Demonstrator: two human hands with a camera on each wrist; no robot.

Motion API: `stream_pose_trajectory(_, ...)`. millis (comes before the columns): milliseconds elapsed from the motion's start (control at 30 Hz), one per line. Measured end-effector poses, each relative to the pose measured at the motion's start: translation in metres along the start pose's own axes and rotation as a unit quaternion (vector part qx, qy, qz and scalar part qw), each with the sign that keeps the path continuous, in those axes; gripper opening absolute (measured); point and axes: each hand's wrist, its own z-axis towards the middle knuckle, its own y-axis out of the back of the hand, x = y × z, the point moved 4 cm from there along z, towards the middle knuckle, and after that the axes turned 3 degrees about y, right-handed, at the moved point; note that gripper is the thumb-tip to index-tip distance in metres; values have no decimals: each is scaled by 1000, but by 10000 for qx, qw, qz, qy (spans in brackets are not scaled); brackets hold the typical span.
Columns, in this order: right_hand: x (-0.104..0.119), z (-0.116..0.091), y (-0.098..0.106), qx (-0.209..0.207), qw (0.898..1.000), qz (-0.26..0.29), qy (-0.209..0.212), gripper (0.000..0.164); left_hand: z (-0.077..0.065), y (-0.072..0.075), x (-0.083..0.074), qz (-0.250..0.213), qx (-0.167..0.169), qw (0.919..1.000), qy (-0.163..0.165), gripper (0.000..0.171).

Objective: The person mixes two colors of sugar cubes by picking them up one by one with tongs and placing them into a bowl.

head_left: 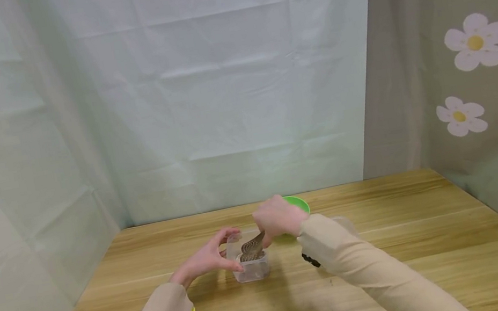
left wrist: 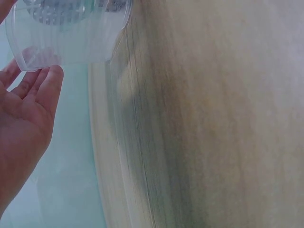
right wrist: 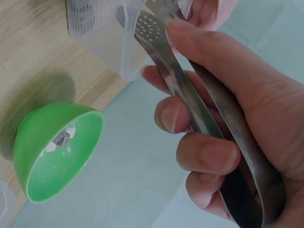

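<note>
A clear plastic container stands on the wooden table. My left hand holds it from the left, thumb toward the front and fingers round the far side; in the left wrist view the fingertips touch its corner. My right hand grips a pair of metal tongs, thumb on one arm and fingers curled about the other. The tongs' perforated ends reach into the container. What lies between those ends cannot be made out. Just beyond my right hand is a green bowl, with small silvery pieces inside.
A translucent plastic piece, like a lid, lies right of the bowl, partly behind my right sleeve. Pale cloth hangs along the table's back edge and both sides.
</note>
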Motion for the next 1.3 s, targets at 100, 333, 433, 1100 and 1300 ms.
stream_pose_trajectory(100,0,-2,0,59,10000,64,22,25,-2,0,-6,23,-4,10000,-39,64)
stream_pose_trajectory(333,2,2,-3,85,10000,29,25,23,-2,0,-6,53,-14,9999,-87,64)
stream_pose_trajectory(433,3,3,-4,13,9999,-82,130,24,-2,0,-4,-4,-11,10000,-56,64)
stream_pose_trajectory(1100,-8,-11,-20,-707,9922,754,703,37,-3,-1,-13,81,-81,9998,184,64)
stream_pose_trajectory(1300,-18,-17,-29,-1083,9859,982,812,17,3,0,8,119,-99,9999,61,67)
